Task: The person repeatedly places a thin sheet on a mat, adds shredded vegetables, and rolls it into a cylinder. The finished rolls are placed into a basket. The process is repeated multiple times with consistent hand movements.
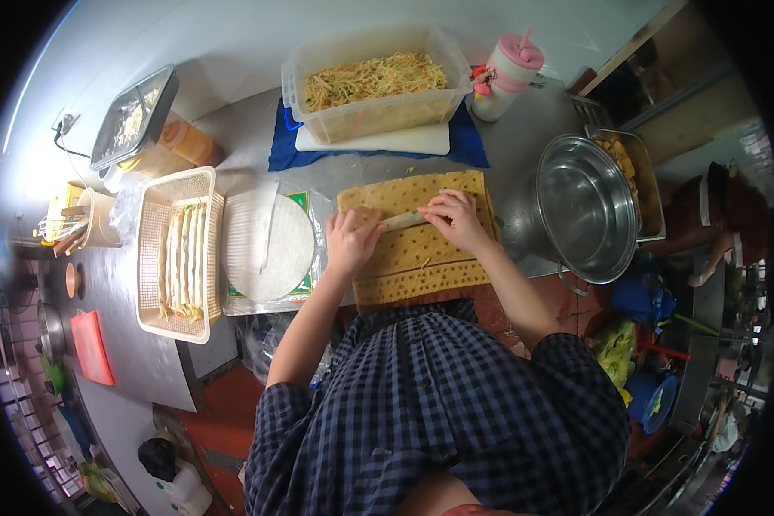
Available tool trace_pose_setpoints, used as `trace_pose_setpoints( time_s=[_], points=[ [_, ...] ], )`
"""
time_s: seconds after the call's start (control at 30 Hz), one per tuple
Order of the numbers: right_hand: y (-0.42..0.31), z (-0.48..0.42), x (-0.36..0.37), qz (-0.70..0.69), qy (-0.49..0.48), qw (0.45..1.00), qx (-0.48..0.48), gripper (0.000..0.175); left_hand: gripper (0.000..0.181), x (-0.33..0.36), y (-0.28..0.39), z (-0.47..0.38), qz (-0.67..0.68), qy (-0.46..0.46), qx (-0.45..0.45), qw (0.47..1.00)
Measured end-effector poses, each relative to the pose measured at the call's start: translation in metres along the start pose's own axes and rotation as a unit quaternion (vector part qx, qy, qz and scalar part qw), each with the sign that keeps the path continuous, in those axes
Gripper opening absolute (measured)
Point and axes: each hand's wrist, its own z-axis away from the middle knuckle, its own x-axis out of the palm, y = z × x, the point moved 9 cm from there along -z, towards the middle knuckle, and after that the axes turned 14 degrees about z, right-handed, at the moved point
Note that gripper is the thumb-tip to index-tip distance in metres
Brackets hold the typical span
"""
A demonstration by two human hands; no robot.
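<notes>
On a yellow patterned cloth (419, 258) lies a thin rice-paper roll (405, 220) with filling showing through. My left hand (353, 237) has its fingers on the roll's left end, and my right hand (455, 219) pinches the right end. Left of the cloth, round rice-paper sheets (287, 248) lie in a stack on green-edged packaging. Several finished long rolls (184, 264) lie side by side in a cream plastic basket (143, 271). Behind the cloth, a clear plastic bin (361, 122) holds a shredded vegetable filling (387, 77).
A large steel bowl (584, 206) stands right of the cloth, beside a metal tray (651, 219) of food. A pink-lidded tumbler (506, 74) is at the back right. The bin sits on a white board (374, 142) over blue cloth. A red board (92, 348) lies far left.
</notes>
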Motion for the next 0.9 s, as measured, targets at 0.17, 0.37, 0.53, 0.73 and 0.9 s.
trace_pose_setpoints(
  time_s=[0.17,0.37,0.53,0.73,0.9],
  points=[
    [-0.003,-0.001,0.003,0.037,-0.035,0.998,0.026,0.016,0.018,0.003,-0.006,0.016,0.088,0.002,0.020,0.996],
    [0.002,-0.013,-0.002,0.059,-0.023,0.998,0.015,0.020,0.015,0.011,-0.023,0.008,0.123,0.002,-0.048,0.991],
    [0.002,-0.011,0.004,0.018,-0.115,0.993,0.032,0.023,0.017,0.008,-0.034,-0.002,0.002,-0.035,-0.104,0.994],
    [0.009,-0.026,0.010,0.130,-0.088,0.988,-0.014,0.026,0.030,0.012,-0.009,-0.007,-0.074,-0.029,0.032,0.996],
    [0.011,-0.040,0.002,0.101,-0.053,0.993,0.011,0.024,0.049,0.040,0.010,0.004,-0.049,-0.064,0.029,0.996]
  ],
)
